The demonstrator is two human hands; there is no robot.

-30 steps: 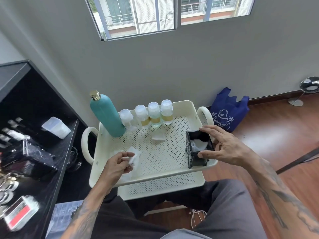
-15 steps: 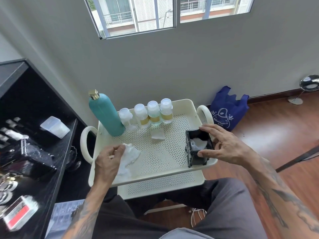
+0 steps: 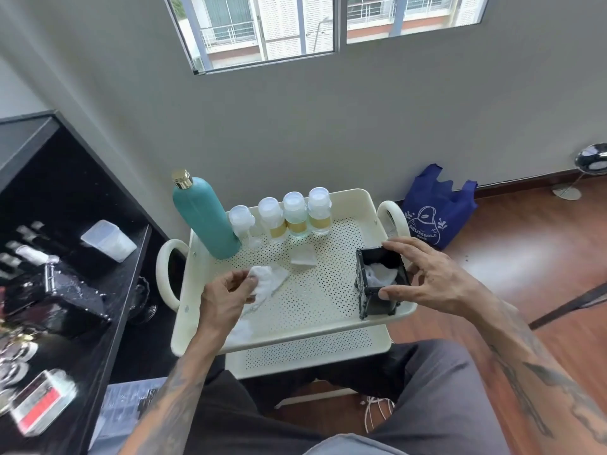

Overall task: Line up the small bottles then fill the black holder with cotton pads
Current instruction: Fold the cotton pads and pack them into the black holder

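Several small clear bottles (image 3: pixel 294 220) with white caps stand in a row at the back of the cream perforated tray (image 3: pixel 315 290). The black holder (image 3: pixel 381 284) sits at the tray's right edge with white cotton pads (image 3: pixel 381 274) inside it. My right hand (image 3: pixel 423 277) grips the holder's rim between thumb and fingers. My left hand (image 3: pixel 226 290) pinches a bunch of white cotton pads (image 3: pixel 269 279) just above the tray's left part. One loose pad (image 3: pixel 303 258) lies near the bottles, and more pads (image 3: pixel 241 331) lie by the front left rim.
A tall teal bottle (image 3: pixel 205 220) with a gold cap stands at the tray's back left. A black shelf (image 3: pixel 65 290) with boxes and a clear tub (image 3: pixel 108 239) is on the left. A blue bag (image 3: pixel 433 218) leans against the wall at right.
My left hand has lifted the cotton pads and shifted them up and to the right across the tray. My right hand has stayed on the black holder.
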